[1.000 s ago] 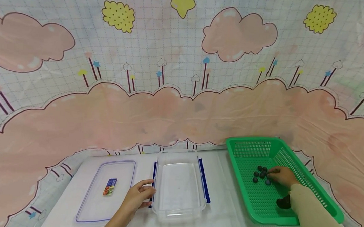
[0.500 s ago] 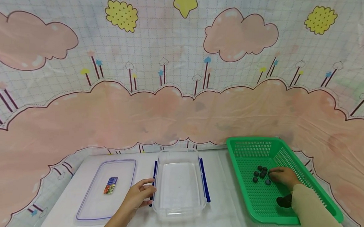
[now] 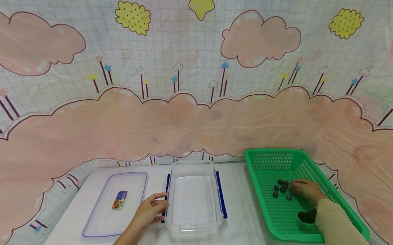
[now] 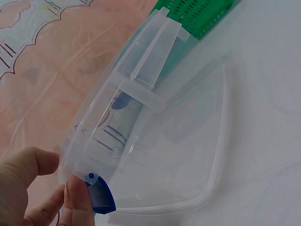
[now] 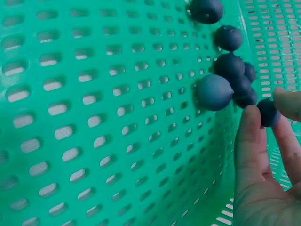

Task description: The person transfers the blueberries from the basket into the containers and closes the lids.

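Note:
My left hand (image 3: 150, 210) is at the left side of a clear plastic food container (image 3: 194, 201) with blue side clips. Its thumb and fingers grip the container's edge beside a blue clip (image 4: 100, 194), as the left wrist view shows. Over the green basket (image 3: 262, 198), my right hand (image 3: 307, 191) pinches a dark blueberry (image 5: 269, 113) between its fingertips. Several more blueberries (image 5: 214, 92) lie clustered on the basket floor just beside those fingers. From the head view, the pinched blueberry is hidden by the hand.
A clear lid (image 3: 101, 220) with a purple-blue rim and a colourful label lies left of the container on the white table (image 3: 242, 212). A dark object (image 3: 307, 216) shows at the right sleeve's cuff. A patterned cloth (image 3: 183, 129) hangs behind.
My right hand has shifted slightly to the right, away from the blueberry cluster. The left hand and the container keep their places.

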Demonstrator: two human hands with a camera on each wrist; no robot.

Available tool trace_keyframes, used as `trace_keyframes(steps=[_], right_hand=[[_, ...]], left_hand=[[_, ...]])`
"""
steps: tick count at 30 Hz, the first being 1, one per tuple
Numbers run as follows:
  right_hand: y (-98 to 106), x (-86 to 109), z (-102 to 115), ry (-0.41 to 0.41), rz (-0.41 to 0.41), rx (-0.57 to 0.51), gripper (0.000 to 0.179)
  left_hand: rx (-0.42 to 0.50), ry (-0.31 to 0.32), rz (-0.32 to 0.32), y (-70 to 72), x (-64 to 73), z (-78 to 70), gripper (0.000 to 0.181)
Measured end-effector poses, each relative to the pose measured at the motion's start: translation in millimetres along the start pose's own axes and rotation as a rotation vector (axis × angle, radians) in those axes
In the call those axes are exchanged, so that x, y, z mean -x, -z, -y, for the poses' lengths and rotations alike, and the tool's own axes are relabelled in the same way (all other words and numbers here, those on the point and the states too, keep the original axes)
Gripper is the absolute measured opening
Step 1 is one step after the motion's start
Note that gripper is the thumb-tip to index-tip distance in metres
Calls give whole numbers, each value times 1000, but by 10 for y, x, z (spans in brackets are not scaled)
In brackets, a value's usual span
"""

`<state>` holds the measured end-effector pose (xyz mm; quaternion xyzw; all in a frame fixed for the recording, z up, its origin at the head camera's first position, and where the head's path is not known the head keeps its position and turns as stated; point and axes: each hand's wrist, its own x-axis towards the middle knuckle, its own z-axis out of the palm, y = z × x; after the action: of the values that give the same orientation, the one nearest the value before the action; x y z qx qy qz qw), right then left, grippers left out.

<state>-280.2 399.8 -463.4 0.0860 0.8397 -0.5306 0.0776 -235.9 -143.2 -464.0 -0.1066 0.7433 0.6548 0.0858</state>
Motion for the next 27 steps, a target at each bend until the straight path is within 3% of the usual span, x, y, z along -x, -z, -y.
trace_keyframes(steps=[8, 15, 20, 27], right_hand=[[3, -20, 64, 38, 88, -139, 55], [-51, -39, 145, 63, 173, -112, 58], [-108, -21, 228, 52, 191, -161, 60], [-193, 12, 333, 51, 216, -107, 62]], left_hand=[[-12, 8, -7, 8, -1, -1, 45], [-20, 5, -7, 18, 7, 0, 45], [-49, -4, -12, 15, 11, 2, 45], [-111, -35, -12, 14, 39, -2, 45]])
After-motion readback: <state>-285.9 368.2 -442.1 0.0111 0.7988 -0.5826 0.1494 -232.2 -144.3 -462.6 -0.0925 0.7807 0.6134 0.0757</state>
